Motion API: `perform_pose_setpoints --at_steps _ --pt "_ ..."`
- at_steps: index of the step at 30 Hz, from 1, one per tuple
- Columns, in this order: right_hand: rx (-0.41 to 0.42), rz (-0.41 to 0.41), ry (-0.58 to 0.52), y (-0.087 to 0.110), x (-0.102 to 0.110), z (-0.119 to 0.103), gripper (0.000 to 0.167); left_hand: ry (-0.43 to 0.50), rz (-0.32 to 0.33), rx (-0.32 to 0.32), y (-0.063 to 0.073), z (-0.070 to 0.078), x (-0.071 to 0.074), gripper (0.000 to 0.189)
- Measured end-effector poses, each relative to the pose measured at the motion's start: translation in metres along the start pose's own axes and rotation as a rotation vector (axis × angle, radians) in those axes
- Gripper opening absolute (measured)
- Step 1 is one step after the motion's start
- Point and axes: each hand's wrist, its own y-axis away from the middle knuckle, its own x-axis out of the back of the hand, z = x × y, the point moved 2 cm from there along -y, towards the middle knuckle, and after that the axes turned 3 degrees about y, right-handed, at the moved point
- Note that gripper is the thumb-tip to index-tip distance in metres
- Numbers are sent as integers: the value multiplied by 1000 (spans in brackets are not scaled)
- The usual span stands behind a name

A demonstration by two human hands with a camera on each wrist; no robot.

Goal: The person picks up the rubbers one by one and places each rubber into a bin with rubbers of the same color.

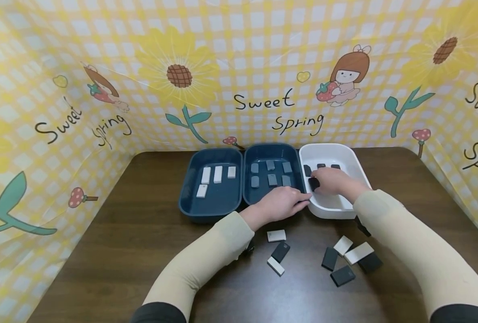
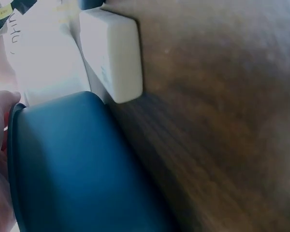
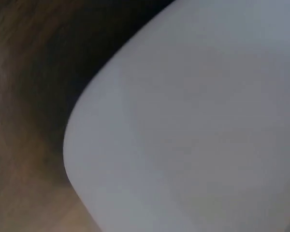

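Over the white bin (image 1: 331,213) my right hand (image 1: 333,181) pinches a small black block (image 1: 313,183) by the bin's left wall. Several other black blocks (image 1: 335,167) lie in that bin, partly hidden behind the hand. My left hand (image 1: 281,202) rests on the front rim of the middle blue bin (image 1: 257,194), its fingers stretched toward the white bin's edge. Several grey blocks (image 1: 272,180) sit in rows inside the middle bin. The right wrist view is filled mostly by the white bin's wall (image 3: 183,121).
At the left, another blue bin (image 1: 214,207) holds several white blocks (image 1: 217,174). In front of the bins lie loose white blocks (image 1: 276,235) and black blocks (image 1: 343,276) on the brown table (image 1: 113,251). A patterned yellow cloth (image 1: 239,58) hangs behind.
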Motion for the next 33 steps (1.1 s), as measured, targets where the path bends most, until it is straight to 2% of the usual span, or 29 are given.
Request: perform_pose_setpoints --at_steps 6,11,15,20,26,29,33 --pt "-11 36 -81 -4 -6 4 39 49 -31 1 1 -1 -2 39" --pt "-22 53 -114 -5 -9 6 40 53 -27 -7 1 -2 -4 39" --pt "-36 51 -129 -5 -9 8 40 53 -12 -14 1 -2 -3 39" --pt "-18 29 -162 1 -2 9 40 56 -23 5 0 -3 -5 40" --pt "38 128 -138 24 20 7 39 44 -32 7 -1 -3 -2 40" --pt "44 199 -100 44 31 4 34 50 -35 2 -3 -2 -1 39" --pt "55 302 -41 79 43 -2 33 53 -7 -9 -4 -1 0 38"
